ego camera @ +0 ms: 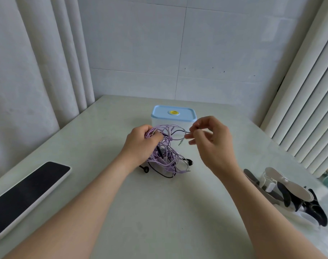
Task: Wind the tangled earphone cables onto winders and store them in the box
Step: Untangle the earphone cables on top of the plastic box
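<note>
Holding: the left hand is closed around the upper part of a tangle of earphone cables, fingers curled into the loops, the bundle lifted so that its lower part trails onto the table.
Right hand: the right hand is beside the tangle, on its right; thumb and forefinger are pinched together on a thin black strand, the other fingers loosely curled and apart.
Cables: lilac, black and pale strands are knotted together; two black earbuds lie on the table at the bottom of the bundle, one on each side; a small plug end hangs just below the right fingertips.
Cable position: middle of the table, straight in front of the box and between the two hands.
Box: a clear box with a light blue lid stands behind the tangle, lid on, a round yellow sticker on top.
Winders: a heap of black and white flat winders lies at the right edge of the table, well apart from the cables.
Phone: a dark phone in a white case lies screen up at the left edge.
Backdrop: pale curtains hang on both sides, a tiled wall stands behind.
</note>
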The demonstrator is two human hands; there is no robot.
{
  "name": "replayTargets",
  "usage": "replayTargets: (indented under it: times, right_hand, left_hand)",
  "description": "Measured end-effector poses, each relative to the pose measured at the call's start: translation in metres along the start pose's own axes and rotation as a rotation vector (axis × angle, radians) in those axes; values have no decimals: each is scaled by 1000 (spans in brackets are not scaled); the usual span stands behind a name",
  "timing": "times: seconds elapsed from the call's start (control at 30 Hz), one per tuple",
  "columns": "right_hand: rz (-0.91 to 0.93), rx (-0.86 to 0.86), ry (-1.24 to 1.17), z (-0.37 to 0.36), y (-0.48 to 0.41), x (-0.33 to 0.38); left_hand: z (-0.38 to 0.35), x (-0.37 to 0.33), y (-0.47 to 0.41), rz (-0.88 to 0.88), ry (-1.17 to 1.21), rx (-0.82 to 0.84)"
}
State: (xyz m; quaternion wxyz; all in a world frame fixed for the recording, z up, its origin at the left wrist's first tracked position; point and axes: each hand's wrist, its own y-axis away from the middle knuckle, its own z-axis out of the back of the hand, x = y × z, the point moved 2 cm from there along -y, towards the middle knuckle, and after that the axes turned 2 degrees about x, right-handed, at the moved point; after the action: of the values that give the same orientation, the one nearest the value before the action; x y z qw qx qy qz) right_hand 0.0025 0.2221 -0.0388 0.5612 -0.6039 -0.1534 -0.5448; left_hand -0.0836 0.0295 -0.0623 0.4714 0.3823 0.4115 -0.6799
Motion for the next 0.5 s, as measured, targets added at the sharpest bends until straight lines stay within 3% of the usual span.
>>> replayTargets:
  times: [0.13, 0.3, 0.5]
  right_hand:
    - [-63, 13, -282, 4, -3, 5]
    - [-164, -41, 57, 4, -3, -4]
    - [-145, 105, 219, -1, -1, -8]
  left_hand:
    - [-2, 6, -3, -66, -126, -62]
    - [1, 5, -2, -294, -257, -216]
    - [4, 1, 1, -465, -409, -426]
